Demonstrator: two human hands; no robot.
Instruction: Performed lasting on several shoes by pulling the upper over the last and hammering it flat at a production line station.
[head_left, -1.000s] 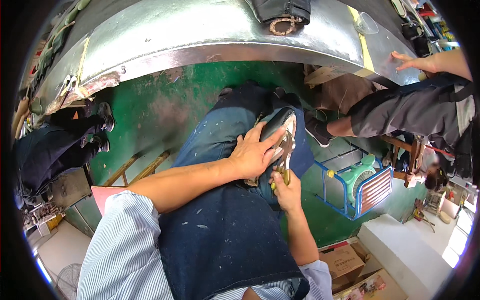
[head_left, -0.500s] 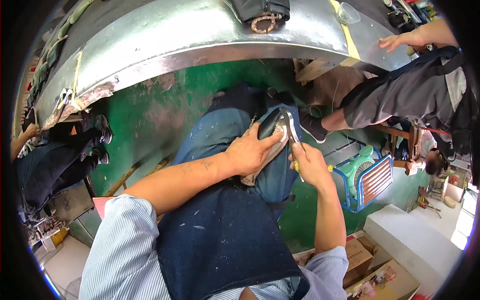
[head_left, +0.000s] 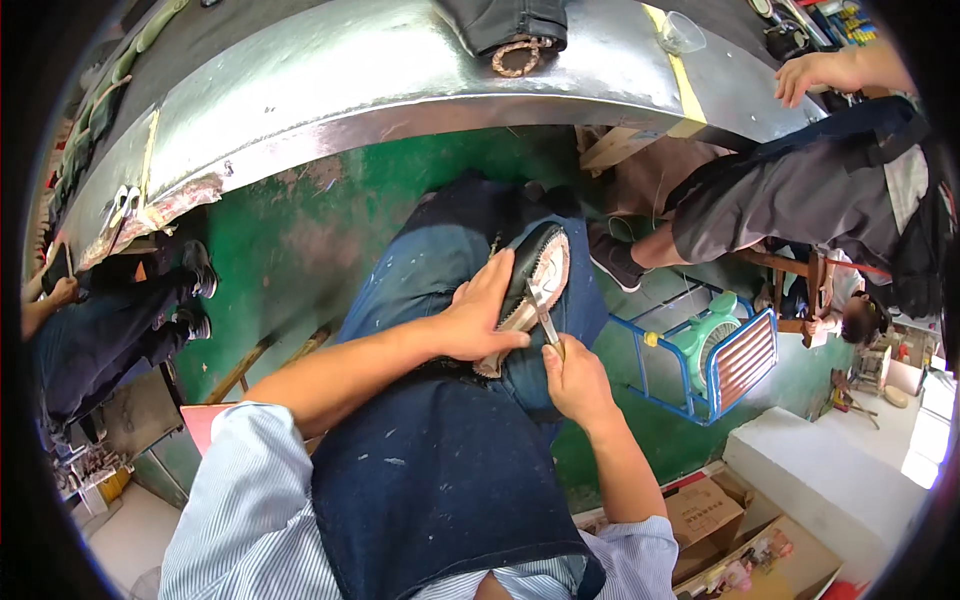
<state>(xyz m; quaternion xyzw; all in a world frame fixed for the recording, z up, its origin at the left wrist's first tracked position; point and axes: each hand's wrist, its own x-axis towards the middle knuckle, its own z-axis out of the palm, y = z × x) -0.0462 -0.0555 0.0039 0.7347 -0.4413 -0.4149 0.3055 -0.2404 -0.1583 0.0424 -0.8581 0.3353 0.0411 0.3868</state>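
Observation:
A black shoe point(head_left: 530, 250) lies sole-up across my thighs, its pale underside and jagged upper edge showing. My left hand point(head_left: 482, 312) braces it, fingers straight along its left side and thumb across the underside. The fingertips beyond the shoe's edge are partly hidden. In my right hand point(head_left: 580, 380) is a pair of metal pliers point(head_left: 545, 318), the fingers closed round the handles. Its jaws rest at the right edge of the underside, about midway along the shoe. A dark blue apron point(head_left: 440, 480) covers my lap.
Ahead stands a shiny metal-topped bench point(head_left: 330, 70) with a black bag-like item point(head_left: 510, 25) and a clear cup point(head_left: 682, 32). Another person's hand point(head_left: 820, 75) is at the right; someone else's legs are at the left. A green fan point(head_left: 708, 330) in a blue frame and cardboard boxes point(head_left: 705, 510) stand right.
The pliers have come down from the toe to the middle of the shoe's right edge, and my right hand has moved nearer me. My left thumb has slid back from the toe area.

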